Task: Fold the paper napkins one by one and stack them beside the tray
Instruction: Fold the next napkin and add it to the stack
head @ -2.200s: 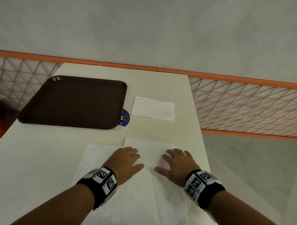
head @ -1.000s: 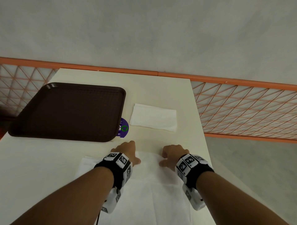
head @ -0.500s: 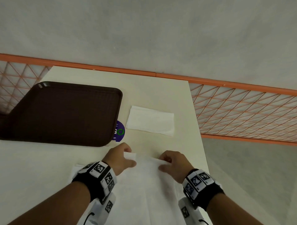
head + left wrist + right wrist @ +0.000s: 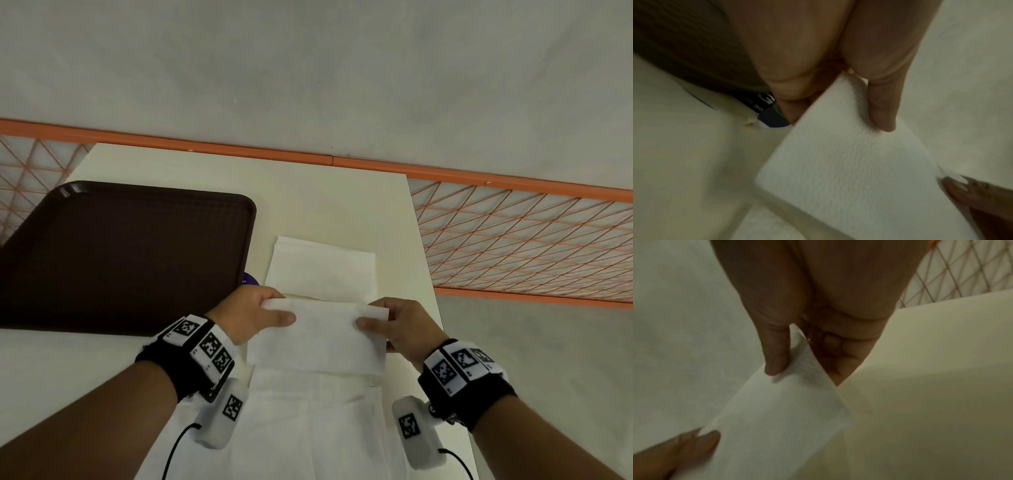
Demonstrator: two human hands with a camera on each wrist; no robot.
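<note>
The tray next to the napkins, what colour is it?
Dark brown; the tray shows best in the head view.

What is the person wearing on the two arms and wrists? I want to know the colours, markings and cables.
Both forearms are bare, without sleeves. The left hand and the right hand are ungloved. Each wrist carries a black band with white square tags printed with black-and-white codes. Below each wrist hangs a white rounded device with one code tag, and a thin black cable leaves it.

White napkin (image 4: 318,339) – brown tray (image 4: 120,253)
</note>
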